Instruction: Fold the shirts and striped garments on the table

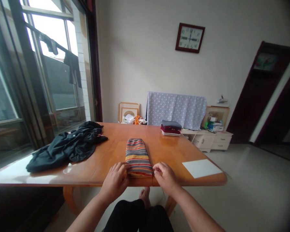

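A folded striped cloth in red, grey and yellow lies flat on the wooden table, close to its front edge. My left hand is at the cloth's near left corner, its fingers curled together on the edge; the thumb side is partly hidden. At the near right corner is my right hand, with thumb and forefinger closed at the cloth's edge.
Dark crumpled clothing covers the table's left part. A stack of folded clothes stands at the far right edge. A white sheet lies at the right. Behind the table is a low white cabinet.
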Demonstrator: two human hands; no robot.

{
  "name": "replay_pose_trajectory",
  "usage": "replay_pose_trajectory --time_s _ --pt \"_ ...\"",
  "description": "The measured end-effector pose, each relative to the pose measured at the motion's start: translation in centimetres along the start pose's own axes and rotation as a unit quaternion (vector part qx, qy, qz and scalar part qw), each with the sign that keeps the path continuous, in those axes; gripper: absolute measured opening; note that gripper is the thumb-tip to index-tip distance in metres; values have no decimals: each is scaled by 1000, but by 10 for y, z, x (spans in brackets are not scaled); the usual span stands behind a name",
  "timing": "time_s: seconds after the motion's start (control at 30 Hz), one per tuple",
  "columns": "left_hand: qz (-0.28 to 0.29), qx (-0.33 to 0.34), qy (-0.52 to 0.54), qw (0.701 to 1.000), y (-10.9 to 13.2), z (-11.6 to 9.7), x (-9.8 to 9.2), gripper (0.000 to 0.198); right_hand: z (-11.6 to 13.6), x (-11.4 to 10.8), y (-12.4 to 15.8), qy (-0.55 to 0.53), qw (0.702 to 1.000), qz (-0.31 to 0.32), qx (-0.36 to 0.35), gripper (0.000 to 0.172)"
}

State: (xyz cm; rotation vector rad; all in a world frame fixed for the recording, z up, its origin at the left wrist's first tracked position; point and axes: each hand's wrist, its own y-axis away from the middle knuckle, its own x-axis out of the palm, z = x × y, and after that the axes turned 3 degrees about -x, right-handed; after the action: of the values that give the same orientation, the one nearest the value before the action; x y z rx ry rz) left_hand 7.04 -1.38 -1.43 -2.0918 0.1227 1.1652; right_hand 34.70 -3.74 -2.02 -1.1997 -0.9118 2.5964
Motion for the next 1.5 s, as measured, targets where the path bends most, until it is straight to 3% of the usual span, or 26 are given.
replay_pose_trajectory --time_s 0.07,0.27,0.4,0.53,0.7,1.0,1.23,1.5 --pt "7 9 -3 1000 0 -5 0 36 4 0 -1 11 1000 2 -24 22" --pt "58 11 -19 998 0 -13 -2 17 8 3 4 69 992 92 -45 20" --pt "53 17 -39 998 -2 -15 -3 21 8 1 3 87 991 85 -50 24" --pt "44 45 -47 997 -9 -21 -7 27 15 -2 0 116 985 77 -98 31" --pt "86 51 -52 994 -13 -23 -6 9 18 0 -3 135 973 130 -135 20" --pt "86 37 -70 993 -12 -21 -3 19 13 15 -17 177 965 146 -127 16" --pt "63 45 -82 994 -15 -21 6 38 4 18 -33 69 987 139 -37 12" --pt "60 55 -92 992 -19 -18 9 14 7 13 -24 129 976 145 -99 12"
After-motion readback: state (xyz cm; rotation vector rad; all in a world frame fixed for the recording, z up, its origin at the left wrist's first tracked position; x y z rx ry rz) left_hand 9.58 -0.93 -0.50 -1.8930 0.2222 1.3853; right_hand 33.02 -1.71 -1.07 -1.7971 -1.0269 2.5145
